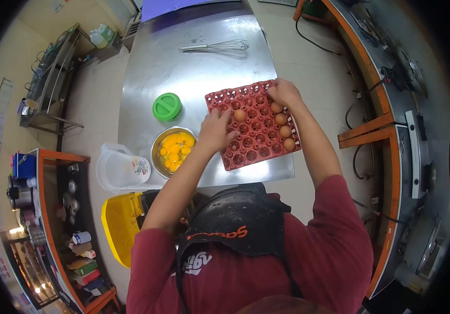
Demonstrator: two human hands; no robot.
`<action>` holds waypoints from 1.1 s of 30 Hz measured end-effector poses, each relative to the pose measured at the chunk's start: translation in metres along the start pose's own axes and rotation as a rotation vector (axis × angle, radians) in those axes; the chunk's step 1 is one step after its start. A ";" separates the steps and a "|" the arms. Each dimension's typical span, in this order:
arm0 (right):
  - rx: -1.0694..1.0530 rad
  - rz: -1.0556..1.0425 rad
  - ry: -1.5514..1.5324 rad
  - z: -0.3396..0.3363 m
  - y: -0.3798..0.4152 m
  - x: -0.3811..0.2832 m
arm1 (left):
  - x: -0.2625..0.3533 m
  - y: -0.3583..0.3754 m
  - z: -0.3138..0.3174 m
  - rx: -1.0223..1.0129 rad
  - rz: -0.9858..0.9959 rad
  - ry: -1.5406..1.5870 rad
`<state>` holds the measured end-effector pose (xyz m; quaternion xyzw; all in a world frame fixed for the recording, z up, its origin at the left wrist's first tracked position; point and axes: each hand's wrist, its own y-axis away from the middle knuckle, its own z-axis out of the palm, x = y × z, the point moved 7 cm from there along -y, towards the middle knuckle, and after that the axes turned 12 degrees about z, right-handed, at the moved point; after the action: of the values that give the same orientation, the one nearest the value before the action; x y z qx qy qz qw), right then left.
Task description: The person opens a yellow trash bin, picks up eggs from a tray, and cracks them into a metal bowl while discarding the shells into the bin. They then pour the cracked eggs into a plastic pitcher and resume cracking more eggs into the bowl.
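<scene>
A red egg tray (256,137) lies on the steel table. Four brown eggs line its right side, one of them (289,144) near the lower right corner, and a single egg (239,115) sits left of centre. My left hand (217,129) rests over the tray's left edge, fingers apart. At the upper right corner my right hand (284,94) has its fingers curled round the tray's rim. Left of the tray stands a metal bowl (154,153) with several yolks (175,150) in it. Above the bowl is a green round-lidded container (167,107).
A whisk (217,47) lies farther back on the steel table (193,76). A clear plastic jug (117,167) stands at the table's left front corner. Below it is an open yellow bin lid (117,227). Orange-framed shelves (49,209) and counters flank both sides.
</scene>
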<state>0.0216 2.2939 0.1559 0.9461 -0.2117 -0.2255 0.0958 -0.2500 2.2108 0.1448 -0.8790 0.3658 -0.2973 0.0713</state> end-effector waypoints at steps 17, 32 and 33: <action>0.218 -0.663 -0.625 0.002 0.159 -0.047 | 0.016 -0.014 0.011 0.138 -0.330 1.073; 0.176 -0.444 -0.237 0.059 0.103 -0.030 | 0.014 0.028 -0.033 0.294 -0.457 1.151; 0.199 -0.394 -0.135 0.061 0.101 -0.029 | 0.014 0.032 -0.039 0.315 -0.459 1.185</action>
<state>-0.0669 2.2118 0.1411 0.9567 -0.0502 -0.2808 -0.0580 -0.2837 2.1815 0.1719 -0.6010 0.0984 -0.7892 -0.0796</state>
